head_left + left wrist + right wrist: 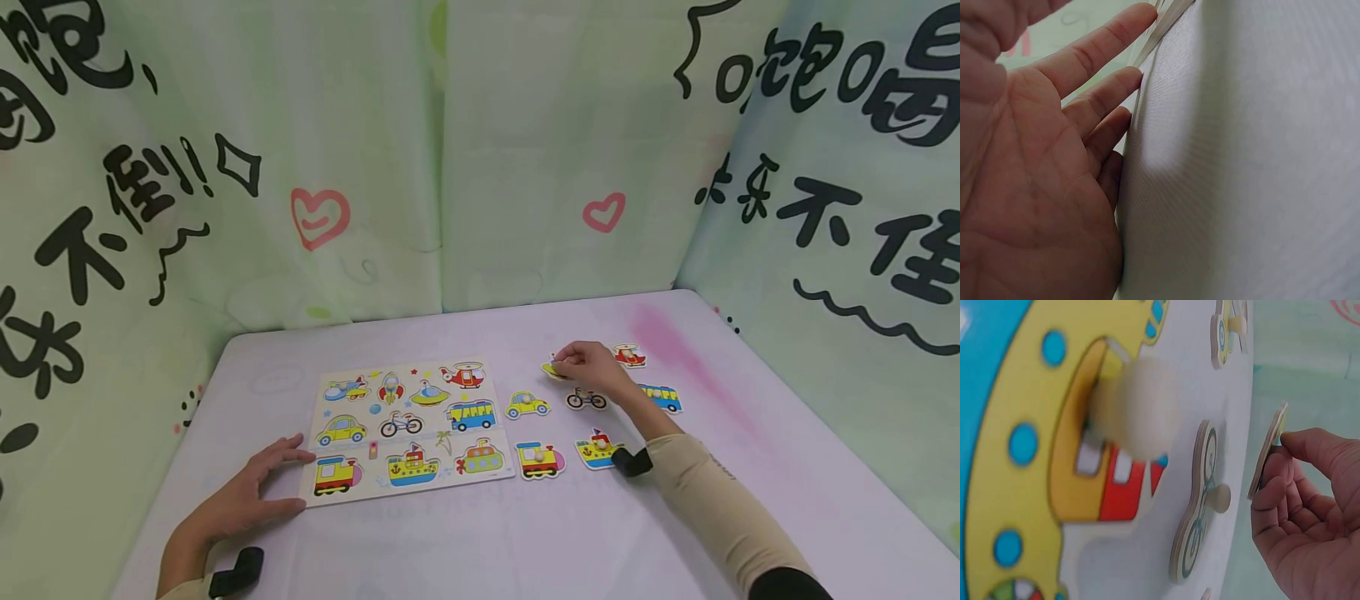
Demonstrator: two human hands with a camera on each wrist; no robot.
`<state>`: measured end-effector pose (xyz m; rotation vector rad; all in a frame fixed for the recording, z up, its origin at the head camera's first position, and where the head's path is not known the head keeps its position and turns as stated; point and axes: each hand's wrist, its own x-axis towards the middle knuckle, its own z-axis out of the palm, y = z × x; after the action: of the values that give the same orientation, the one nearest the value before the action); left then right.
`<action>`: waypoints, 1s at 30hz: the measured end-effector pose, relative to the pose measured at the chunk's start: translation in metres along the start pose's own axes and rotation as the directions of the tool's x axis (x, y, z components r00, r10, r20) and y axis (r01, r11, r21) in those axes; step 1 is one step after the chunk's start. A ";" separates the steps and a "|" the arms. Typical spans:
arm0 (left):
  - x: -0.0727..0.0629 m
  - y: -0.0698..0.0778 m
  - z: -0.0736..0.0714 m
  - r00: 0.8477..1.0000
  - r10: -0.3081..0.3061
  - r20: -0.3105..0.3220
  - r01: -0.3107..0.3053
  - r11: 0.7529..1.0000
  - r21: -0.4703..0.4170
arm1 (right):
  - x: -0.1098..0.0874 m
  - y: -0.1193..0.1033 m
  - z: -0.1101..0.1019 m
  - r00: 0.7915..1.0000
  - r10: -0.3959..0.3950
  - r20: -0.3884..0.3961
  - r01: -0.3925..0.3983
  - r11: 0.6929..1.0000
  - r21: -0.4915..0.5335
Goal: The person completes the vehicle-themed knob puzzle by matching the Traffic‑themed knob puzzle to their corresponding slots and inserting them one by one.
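Observation:
A flat picture puzzle board [375, 446] with vehicle pictures lies on the white table. Its left edge meets the thumb and fingertips of my left hand [247, 492], whose fingers are spread and fairly straight. To the right of the board, my right hand [592, 367] pinches a thin, partly yellow puzzle piece [1267, 453] between thumb and fingers. In the right wrist view that piece is tilted up, clear of the tabletop; its picture is mostly hidden. Below the hand lies a bicycle piece [586, 399], and a helicopter piece [630, 356] lies just beyond it.
Other knobbed pieces lie right of the board: a car [527, 405], a train [539, 460], a ship [597, 450] under the right wrist, and a bus [662, 397] partly behind the forearm. Printed curtains [517, 167] stand around the table's back and sides.

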<state>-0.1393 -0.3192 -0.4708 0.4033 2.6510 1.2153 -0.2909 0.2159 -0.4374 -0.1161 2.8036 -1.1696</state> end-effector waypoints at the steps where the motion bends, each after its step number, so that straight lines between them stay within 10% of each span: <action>1: 0.000 0.000 0.000 1.000 -0.001 0.000 0.001 1.000 0.001 | 0.000 -0.001 0.001 1.000 -0.005 0.000 0.005 1.000 0.004; 30: -0.001 -0.001 0.001 1.000 -0.024 0.008 0.024 1.000 0.010 | 0.000 -0.049 0.050 0.997 -0.027 0.077 0.011 0.980 0.200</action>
<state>-0.1387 -0.3195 -0.4718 0.3758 2.6483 1.1908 -0.2835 0.1464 -0.4369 -0.1692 2.6052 -1.4097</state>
